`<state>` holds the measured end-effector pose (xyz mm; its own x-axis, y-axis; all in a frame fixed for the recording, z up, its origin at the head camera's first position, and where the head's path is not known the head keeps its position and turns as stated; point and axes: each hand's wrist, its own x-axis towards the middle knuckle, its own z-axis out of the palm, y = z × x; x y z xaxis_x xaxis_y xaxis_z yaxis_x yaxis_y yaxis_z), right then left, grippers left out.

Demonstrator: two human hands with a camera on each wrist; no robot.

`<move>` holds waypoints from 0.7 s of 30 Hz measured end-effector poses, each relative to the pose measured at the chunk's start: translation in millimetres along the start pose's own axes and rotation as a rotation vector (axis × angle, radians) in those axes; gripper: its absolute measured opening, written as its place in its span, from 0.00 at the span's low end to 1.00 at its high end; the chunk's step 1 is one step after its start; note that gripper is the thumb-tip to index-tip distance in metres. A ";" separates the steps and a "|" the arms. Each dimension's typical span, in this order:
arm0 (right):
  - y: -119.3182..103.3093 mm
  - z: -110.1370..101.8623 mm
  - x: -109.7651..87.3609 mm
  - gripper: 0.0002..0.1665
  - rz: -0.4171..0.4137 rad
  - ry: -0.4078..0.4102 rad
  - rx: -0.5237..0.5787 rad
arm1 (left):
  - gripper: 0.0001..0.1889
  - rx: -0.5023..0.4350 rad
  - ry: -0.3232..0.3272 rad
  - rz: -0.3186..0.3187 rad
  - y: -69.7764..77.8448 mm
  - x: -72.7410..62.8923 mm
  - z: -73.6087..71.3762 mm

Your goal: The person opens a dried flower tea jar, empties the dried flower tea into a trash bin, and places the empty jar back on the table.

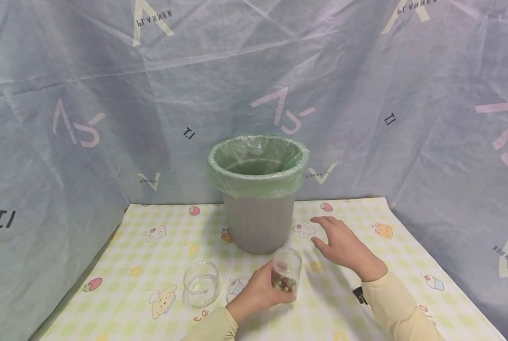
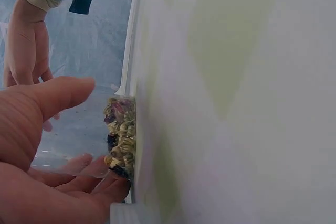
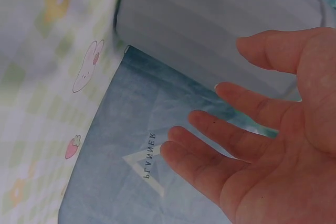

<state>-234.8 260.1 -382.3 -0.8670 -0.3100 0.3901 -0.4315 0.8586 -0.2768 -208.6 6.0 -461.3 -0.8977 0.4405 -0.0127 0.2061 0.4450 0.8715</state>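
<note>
My left hand (image 1: 259,292) grips a clear jar (image 1: 294,261) low on its side, thumb and fingers around it. The jar stands nearly upright at the tablecloth, open at the top. Dried flower buds (image 2: 122,137) in yellow, red and dark tones fill its bottom part. My right hand (image 1: 343,244) hovers to the right of the jar, fingers spread and thumb apart, holding nothing. In the right wrist view its palm and fingers (image 3: 231,135) appear in front of the grey bin. A clear glass bowl (image 1: 200,298) stands left of my left hand.
A grey waste bin (image 1: 258,225) with a green bag (image 1: 258,186) over its rim stands behind the jar. A whitish ridged edge (image 2: 124,214) shows beside the jar's base. Checked cloth (image 1: 151,265) covers the table, with grey-blue sheeting (image 1: 173,109) around it.
</note>
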 end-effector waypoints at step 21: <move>-7.3 -3.6 0.9 0.29 -0.013 0.019 0.009 | 0.29 0.000 0.009 0.044 -2.8 2.7 0.3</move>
<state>-231.5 255.0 -376.8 -0.8564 -0.3129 0.4106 -0.4450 0.8507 -0.2798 -211.5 6.2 -464.0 -0.8913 0.4525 0.0306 0.2458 0.4253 0.8711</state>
